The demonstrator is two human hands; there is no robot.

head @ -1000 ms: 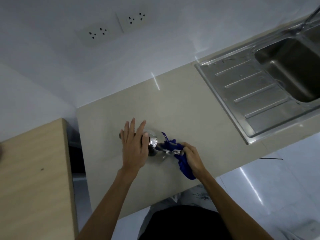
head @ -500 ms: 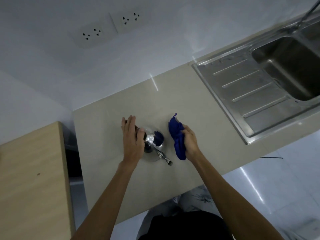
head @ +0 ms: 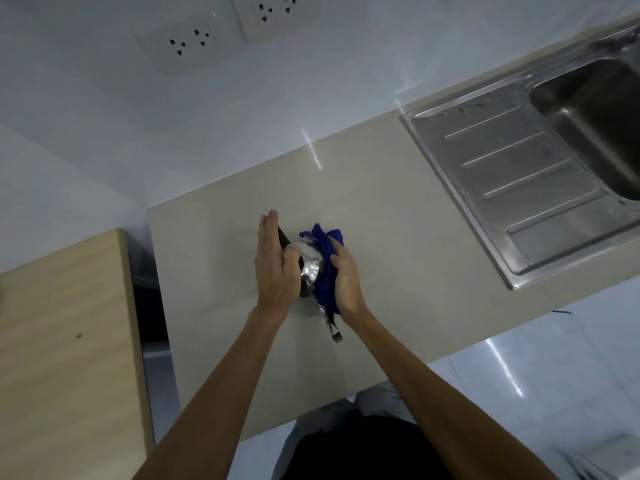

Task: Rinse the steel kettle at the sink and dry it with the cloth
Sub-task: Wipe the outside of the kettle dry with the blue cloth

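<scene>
A small shiny steel kettle (head: 309, 268) stands on the beige counter (head: 398, 244), its spout pointing toward me and a black handle at its far left. My left hand (head: 275, 268) rests flat against the kettle's left side, fingers straight and thumb on top near the lid. My right hand (head: 346, 282) grips a blue cloth (head: 325, 258) and presses it against the kettle's right side. The cloth and both hands hide most of the kettle's body.
A steel sink (head: 595, 109) with a ribbed draining board (head: 519, 181) is set into the counter at the right. A wooden surface (head: 62, 358) lies at the left across a dark gap. Wall sockets (head: 225, 26) sit above. The counter's front edge is close to my body.
My right hand has brought the blue cloth from beside the kettle onto its right side. The left hand has turned from lying on top to standing flat against the left side.
</scene>
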